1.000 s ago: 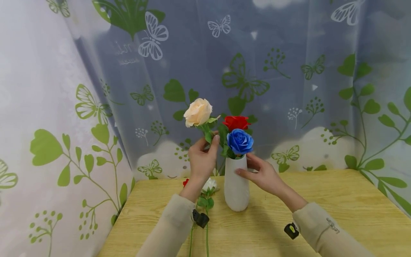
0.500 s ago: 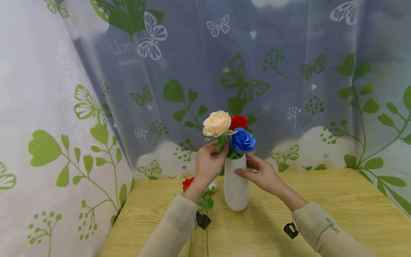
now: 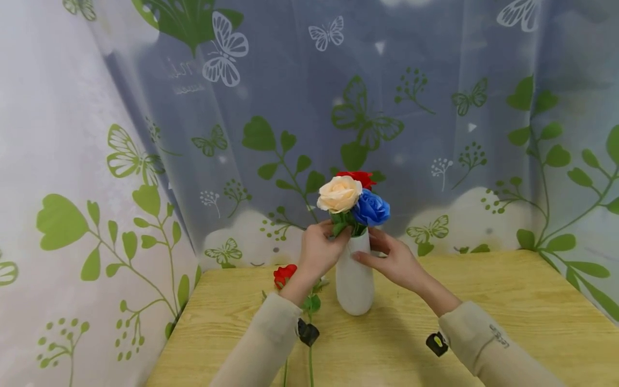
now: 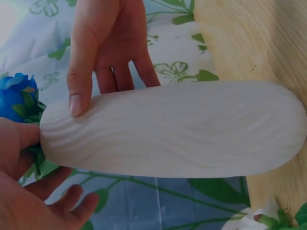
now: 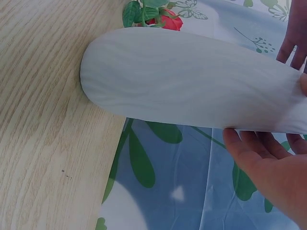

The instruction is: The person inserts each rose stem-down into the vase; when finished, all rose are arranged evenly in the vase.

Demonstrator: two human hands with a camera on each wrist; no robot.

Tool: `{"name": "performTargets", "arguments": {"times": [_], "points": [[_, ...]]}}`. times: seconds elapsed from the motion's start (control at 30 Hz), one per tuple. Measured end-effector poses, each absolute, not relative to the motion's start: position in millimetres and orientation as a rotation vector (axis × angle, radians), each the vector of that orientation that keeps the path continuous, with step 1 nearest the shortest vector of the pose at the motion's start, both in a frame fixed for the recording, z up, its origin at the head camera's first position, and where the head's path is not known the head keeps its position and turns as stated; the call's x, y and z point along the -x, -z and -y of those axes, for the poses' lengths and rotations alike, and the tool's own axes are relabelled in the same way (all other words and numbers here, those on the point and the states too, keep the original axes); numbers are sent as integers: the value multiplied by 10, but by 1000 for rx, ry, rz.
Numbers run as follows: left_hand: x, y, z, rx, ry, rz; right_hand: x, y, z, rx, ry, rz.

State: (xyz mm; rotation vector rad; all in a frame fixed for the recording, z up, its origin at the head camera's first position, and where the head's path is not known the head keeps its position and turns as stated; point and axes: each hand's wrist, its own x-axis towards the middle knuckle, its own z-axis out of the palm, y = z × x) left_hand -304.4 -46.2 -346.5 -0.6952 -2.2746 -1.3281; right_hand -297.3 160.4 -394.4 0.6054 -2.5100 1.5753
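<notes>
In the head view a white vase [image 3: 355, 287] stands upright on the table, with a blue rose [image 3: 372, 208] and a red rose [image 3: 361, 178] in it. My left hand [image 3: 320, 253] pinches the stem of a cream rose [image 3: 339, 194] right at the vase's mouth, its bloom leaning against the blue one. The stem's lower end is hidden. My right hand [image 3: 400, 266] holds the vase near its top, thumb in front and fingers behind. The left wrist view shows the left thumb and forefinger at the rim among green leaves [image 4: 29, 108].
Left of the vase, another red rose [image 3: 284, 276] and a white rose [image 4: 268, 215] lie on the wooden table [image 3: 435, 301], partly under my left forearm. Behind the table hangs a printed curtain [image 3: 290, 80] with leaves and butterflies.
My left hand has brought the cream rose rightward and down, from beside the vase to its mouth. The right hand has stayed on the vase. More of the lying red rose shows.
</notes>
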Motion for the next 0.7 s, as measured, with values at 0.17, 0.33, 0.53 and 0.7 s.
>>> {"name": "performTargets", "arguments": {"times": [0.17,0.33,0.53,0.7], "points": [[3037,3492,481,701,1379,2219,2975,3948,-1607,-600,-1588,2513],[3015,3528,515,660,1503,2150,2973,3953,-1607,-588,-1584,2518],[2979,3535,606,640,1646,2002,2969,3951,-1605,-580,-1583,2523],[2944,3554,780,588,1674,1918,2961,3946,-1607,-583,-1572,2534]]}}
